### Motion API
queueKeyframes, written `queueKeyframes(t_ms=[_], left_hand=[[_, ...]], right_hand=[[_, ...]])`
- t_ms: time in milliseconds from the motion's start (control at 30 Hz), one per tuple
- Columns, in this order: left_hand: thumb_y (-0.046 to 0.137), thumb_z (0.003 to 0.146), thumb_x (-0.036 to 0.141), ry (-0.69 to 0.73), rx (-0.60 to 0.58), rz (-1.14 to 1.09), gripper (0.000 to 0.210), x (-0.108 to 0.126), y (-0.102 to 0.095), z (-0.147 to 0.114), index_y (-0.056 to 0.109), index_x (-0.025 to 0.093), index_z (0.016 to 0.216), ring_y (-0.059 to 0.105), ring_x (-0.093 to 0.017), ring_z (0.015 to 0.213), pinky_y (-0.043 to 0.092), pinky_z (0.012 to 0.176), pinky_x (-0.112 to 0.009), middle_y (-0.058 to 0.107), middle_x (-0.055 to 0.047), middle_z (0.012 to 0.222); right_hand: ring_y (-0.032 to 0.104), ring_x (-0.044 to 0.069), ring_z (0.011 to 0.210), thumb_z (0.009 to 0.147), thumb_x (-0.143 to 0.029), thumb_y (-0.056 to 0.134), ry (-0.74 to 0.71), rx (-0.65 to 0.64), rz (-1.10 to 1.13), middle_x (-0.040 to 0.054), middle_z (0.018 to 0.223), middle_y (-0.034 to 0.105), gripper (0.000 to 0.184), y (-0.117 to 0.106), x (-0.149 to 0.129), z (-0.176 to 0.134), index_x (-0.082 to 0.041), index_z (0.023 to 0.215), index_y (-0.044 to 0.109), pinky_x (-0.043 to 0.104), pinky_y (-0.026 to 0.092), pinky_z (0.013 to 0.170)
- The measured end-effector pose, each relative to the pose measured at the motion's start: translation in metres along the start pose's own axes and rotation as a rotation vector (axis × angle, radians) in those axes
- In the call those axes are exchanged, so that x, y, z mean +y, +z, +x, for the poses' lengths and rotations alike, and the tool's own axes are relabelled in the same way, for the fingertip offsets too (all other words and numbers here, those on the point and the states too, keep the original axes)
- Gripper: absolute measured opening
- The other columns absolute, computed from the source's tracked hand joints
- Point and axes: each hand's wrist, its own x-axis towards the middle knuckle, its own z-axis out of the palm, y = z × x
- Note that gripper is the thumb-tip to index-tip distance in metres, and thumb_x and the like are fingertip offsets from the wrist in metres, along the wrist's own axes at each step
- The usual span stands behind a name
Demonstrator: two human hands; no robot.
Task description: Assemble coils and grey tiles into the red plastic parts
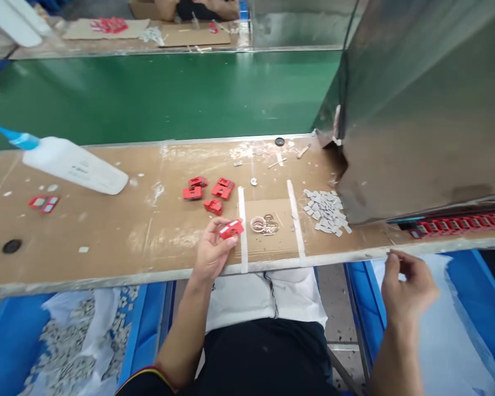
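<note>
My left hand (212, 250) is closed on a small red plastic part (231, 229) with a pale strip on its top, held just above the front of the bench. Several similar red parts (213, 207) lie loosely grouped beyond that hand. Right of it, a small round cup (258, 224) sits beside a pile of small metal rings or clips (270, 225). My right hand (410, 283) hovers over the front edge at the right, thumb and forefinger pinched together; anything between them is too small to make out.
Small grey-white squares (328, 212) are heaped near a large metal housing (429, 121). A row of red parts (462, 224) runs beneath it. A white bottle (76, 165) lies on the left. Blue bins (148, 324) stand below, and a green belt (169, 96) runs behind; another person sits across.
</note>
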Motion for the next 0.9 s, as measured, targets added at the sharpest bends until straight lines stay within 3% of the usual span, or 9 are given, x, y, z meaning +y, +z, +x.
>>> queueKeyframes(t_ms=[167, 267, 400, 467, 533, 633, 767, 900], left_hand=[[0.071, 0.09, 0.045, 0.036, -0.103, 0.133, 0.038, -0.013, -0.001, -0.005, 0.057, 0.018, 0.114, 0.071, -0.012, 0.065, 0.057, 0.06, -0.024, 0.078, -0.013, 0.109], [0.075, 0.088, 0.037, 0.066, -0.132, 0.218, 0.038, -0.011, -0.003, -0.013, 0.059, 0.018, 0.116, 0.076, -0.015, 0.079, 0.061, 0.07, -0.026, 0.074, -0.016, 0.124], [0.078, 0.085, 0.026, 0.161, -0.087, 0.324, 0.025, -0.006, -0.011, -0.023, 0.069, 0.016, 0.107, 0.07, -0.027, 0.118, 0.061, 0.09, -0.033, 0.072, -0.017, 0.127], [0.078, 0.085, 0.025, 0.18, -0.069, 0.357, 0.023, -0.007, -0.016, -0.026, 0.073, 0.017, 0.106, 0.069, -0.027, 0.12, 0.06, 0.094, -0.034, 0.074, -0.015, 0.124], [0.077, 0.086, 0.026, 0.14, -0.078, 0.361, 0.031, -0.01, -0.019, -0.028, 0.071, 0.018, 0.115, 0.075, -0.024, 0.107, 0.062, 0.09, -0.033, 0.076, -0.013, 0.119], [0.075, 0.087, 0.023, 0.09, -0.126, 0.427, 0.035, -0.01, -0.02, -0.028, 0.07, 0.018, 0.121, 0.076, -0.021, 0.097, 0.063, 0.083, -0.03, 0.077, -0.013, 0.116], [0.068, 0.087, 0.013, 0.18, -0.192, 0.602, 0.025, -0.004, -0.019, -0.024, 0.076, 0.02, 0.11, 0.071, -0.023, 0.111, 0.059, 0.091, -0.031, 0.076, -0.011, 0.118], [0.067, 0.086, 0.01, 0.173, -0.223, 0.652, 0.029, -0.002, -0.019, -0.022, 0.074, 0.02, 0.113, 0.073, -0.019, 0.093, 0.058, 0.079, -0.027, 0.077, -0.008, 0.103]], right_hand=[[0.069, 0.022, 0.069, 0.091, -0.039, 0.061, -0.009, -0.326, 0.263, 0.0081, 0.08, 0.074, 0.023, 0.024, -0.051, -0.038, -0.019, 0.088, 0.071, 0.035, 0.055, 0.064], [0.068, 0.02, 0.066, 0.093, -0.036, 0.061, -0.09, -0.451, 0.353, 0.0061, 0.078, 0.074, 0.019, 0.04, -0.082, -0.039, -0.021, 0.088, 0.071, 0.032, 0.055, 0.061], [0.066, 0.018, 0.066, 0.096, -0.031, 0.059, -0.193, -0.553, 0.454, 0.0047, 0.079, 0.072, 0.015, 0.059, -0.115, -0.028, -0.021, 0.093, 0.07, 0.029, 0.054, 0.06], [0.064, 0.017, 0.066, 0.096, -0.031, 0.06, -0.233, -0.616, 0.493, 0.004, 0.081, 0.071, 0.013, 0.069, -0.128, -0.024, -0.021, 0.099, 0.068, 0.028, 0.054, 0.06], [0.062, 0.016, 0.065, 0.096, -0.031, 0.061, -0.257, -0.678, 0.526, 0.0036, 0.083, 0.07, 0.015, 0.079, -0.138, -0.023, -0.021, 0.105, 0.067, 0.028, 0.054, 0.06], [0.059, 0.014, 0.062, 0.096, -0.029, 0.062, -0.276, -0.71, 0.569, 0.0027, 0.083, 0.068, 0.016, 0.092, -0.149, -0.024, -0.021, 0.109, 0.067, 0.027, 0.052, 0.058], [0.058, 0.014, 0.062, 0.097, -0.025, 0.059, -0.266, -0.676, 0.582, 0.0016, 0.079, 0.065, 0.012, 0.1, -0.157, -0.027, -0.021, 0.104, 0.068, 0.026, 0.05, 0.056], [0.056, 0.013, 0.06, 0.097, -0.02, 0.058, -0.305, -0.634, 0.566, 0.001, 0.079, 0.065, 0.012, 0.103, -0.161, -0.028, -0.021, 0.099, 0.069, 0.026, 0.048, 0.056]])
